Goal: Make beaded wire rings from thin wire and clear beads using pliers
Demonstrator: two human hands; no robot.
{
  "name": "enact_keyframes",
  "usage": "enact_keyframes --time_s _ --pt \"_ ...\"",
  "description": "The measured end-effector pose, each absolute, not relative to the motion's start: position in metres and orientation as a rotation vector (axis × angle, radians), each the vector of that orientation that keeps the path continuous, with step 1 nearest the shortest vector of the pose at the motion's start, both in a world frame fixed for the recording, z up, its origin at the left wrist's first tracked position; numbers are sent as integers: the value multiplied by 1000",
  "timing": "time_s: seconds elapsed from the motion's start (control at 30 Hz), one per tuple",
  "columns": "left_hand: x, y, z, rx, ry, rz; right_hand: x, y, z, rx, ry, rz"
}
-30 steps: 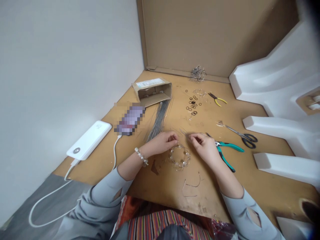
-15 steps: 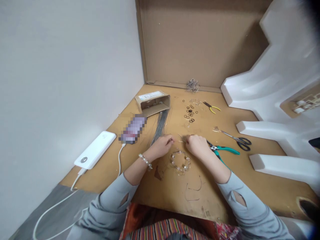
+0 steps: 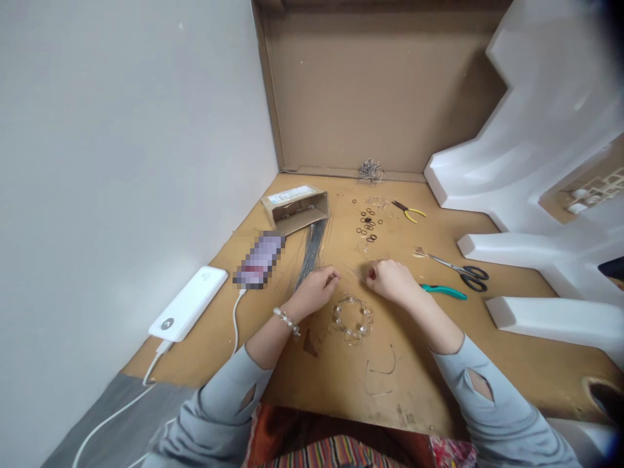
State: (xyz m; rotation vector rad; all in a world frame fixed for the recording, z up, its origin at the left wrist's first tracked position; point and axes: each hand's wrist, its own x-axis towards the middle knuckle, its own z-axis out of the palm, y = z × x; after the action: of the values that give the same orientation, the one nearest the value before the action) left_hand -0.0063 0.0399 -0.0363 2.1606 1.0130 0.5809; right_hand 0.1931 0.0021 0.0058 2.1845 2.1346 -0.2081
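Near the centre of the frame, the left hand (image 3: 316, 290) had its fingers curled in and its thumb close to them; whether it gripped anything could not be told. Just right of centre, the right hand (image 3: 390, 281) was loosely curled, back upward, its grip hidden too. A few fine wires (image 3: 351, 269) showed between the two hands, too faint to tell whether either held them. The beaded wire ring (image 3: 351, 331) lay flat on the bench (image 3: 419, 390), below the gap between the hands and apart from both.

Two bent wires (image 3: 381, 393) lay lower down, near the bottom centre. Beside the left hand, a bundle of grey wires (image 3: 312, 247) stretched up to an open cardboard box (image 3: 301, 192). Dark small rings (image 3: 368, 221) were scattered above centre, with yellow-handled pliers (image 3: 413, 213) to their right. One teal handle (image 3: 447, 292) showed beside the right wrist, and black-handled scissors (image 3: 472, 278) lay farther right. A white power bank (image 3: 190, 302) sat at lower left.
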Motion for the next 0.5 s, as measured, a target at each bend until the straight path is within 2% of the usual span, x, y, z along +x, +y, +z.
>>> enact_keyframes --time_s 0.5 --pt "-2 39 -37 2213 1018 585 180 14 3 2076 1992 -283"
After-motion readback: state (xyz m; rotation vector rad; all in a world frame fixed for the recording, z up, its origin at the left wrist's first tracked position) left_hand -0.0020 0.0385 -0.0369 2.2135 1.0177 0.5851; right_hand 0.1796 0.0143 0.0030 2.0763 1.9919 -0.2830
